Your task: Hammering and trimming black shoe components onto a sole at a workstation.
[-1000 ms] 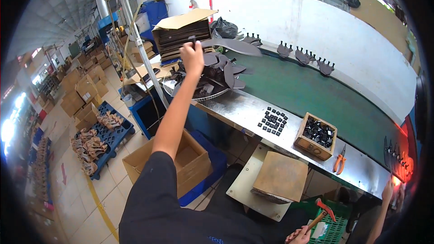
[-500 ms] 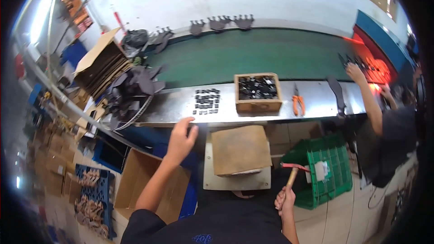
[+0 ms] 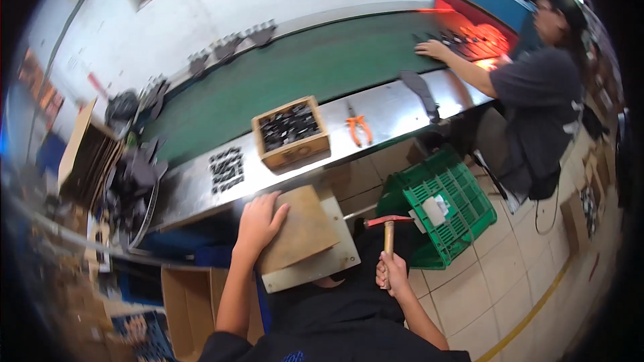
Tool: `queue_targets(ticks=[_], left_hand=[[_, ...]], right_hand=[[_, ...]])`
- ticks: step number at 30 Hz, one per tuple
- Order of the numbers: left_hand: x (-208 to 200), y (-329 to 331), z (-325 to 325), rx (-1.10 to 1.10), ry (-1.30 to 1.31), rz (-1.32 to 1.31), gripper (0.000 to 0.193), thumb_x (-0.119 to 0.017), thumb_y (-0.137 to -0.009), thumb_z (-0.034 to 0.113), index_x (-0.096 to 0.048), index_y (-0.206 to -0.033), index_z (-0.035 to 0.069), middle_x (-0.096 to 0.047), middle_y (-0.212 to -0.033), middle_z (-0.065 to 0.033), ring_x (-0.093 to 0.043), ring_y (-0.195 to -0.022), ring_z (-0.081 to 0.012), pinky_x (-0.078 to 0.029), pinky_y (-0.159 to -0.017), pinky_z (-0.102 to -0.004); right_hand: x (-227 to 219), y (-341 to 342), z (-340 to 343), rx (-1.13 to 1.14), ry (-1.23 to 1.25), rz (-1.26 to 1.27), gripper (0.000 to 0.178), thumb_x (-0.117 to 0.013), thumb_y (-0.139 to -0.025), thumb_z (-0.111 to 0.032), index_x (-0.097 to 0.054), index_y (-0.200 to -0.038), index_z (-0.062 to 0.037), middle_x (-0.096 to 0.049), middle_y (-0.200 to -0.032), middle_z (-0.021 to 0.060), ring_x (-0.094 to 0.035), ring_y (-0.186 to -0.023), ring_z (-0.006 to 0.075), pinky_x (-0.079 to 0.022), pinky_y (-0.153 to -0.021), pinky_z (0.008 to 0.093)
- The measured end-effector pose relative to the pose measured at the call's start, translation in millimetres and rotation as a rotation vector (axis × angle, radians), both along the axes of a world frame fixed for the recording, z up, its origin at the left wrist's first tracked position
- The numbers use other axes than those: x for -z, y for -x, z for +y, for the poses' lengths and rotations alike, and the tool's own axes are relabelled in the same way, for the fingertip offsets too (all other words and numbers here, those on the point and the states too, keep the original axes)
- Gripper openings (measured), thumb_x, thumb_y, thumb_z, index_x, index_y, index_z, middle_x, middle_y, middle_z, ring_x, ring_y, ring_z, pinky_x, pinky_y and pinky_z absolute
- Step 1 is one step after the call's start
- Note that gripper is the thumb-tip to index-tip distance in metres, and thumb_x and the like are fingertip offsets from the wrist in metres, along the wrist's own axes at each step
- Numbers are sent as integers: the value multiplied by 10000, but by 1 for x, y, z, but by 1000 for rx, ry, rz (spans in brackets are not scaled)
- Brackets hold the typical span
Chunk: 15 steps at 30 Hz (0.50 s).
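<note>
My right hand (image 3: 392, 273) is wrapped round the wooden handle of a hammer (image 3: 389, 233). Its red head points up, in front of a green crate. My left hand (image 3: 259, 226) lies at the left edge of a worn brown pad (image 3: 302, 231), thumb apart and nothing in the fingers. Under the pad is a cream-coloured plate (image 3: 347, 258) with holes at its corners. Beyond the pad, small black pieces (image 3: 227, 170) sit in rows on the metal bench. Beside them stands a wooden box (image 3: 295, 155) full of small black parts.
Orange-handled pliers (image 3: 359, 130) and a dark flat piece (image 3: 419, 90) lie on the metal ledge (image 3: 191, 184) along a green conveyor belt (image 3: 322, 60). A co-worker (image 3: 537, 94) reaches over the belt at right. The green crate (image 3: 446, 208) stands on the floor, an open cardboard box (image 3: 188, 302) at lower left.
The view has swung to the right. My left hand has gone from near the bench edge onto the pad's left side. My right hand still grips the hammer, its head now more upright.
</note>
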<state>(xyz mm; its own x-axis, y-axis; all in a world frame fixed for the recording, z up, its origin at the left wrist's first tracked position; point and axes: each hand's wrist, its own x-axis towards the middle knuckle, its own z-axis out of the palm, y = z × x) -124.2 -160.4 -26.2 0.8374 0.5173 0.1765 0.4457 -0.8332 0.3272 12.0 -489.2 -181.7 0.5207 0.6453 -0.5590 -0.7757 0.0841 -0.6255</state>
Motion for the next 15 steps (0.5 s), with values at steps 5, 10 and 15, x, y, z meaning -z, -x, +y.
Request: queue_targets(ticks=[5, 10, 15], left_hand=[[-9, -42, 4, -50, 52, -372, 384, -580, -990, 248, -579, -1246, -39, -643, -1197, -238, -608, -1129, -382, -456, -985, -442], [-31, -235, -46, 402, 187, -413, 404, -655, -919, 199, -586, -1240, -36, -642, -1220, -234, -604, -1171, -369, -465, -1004, -428], [43, -434, -66, 313, 112, -239, 930, -724, -796, 544, -408, -1481, 2, -347, -1542, -292, -248, -1463, -469, -259, -1181, -517]], right_hand=[[4, -4, 0, -38, -61, 3, 231, -579, -1026, -276, -482, -954, -79, -470, -662, 14, -465, -460, 105, -397, -378, 274], [12, -9, -7, 50, -117, 41, 235, -594, -1019, -276, -476, -951, -84, -475, -684, 20, -472, -495, 115, -407, -413, 293], [9, -6, -1, 33, -149, -42, 260, -607, -1012, -281, -466, -909, -88, -479, -676, 24, -480, -482, 120, -420, -398, 300]])
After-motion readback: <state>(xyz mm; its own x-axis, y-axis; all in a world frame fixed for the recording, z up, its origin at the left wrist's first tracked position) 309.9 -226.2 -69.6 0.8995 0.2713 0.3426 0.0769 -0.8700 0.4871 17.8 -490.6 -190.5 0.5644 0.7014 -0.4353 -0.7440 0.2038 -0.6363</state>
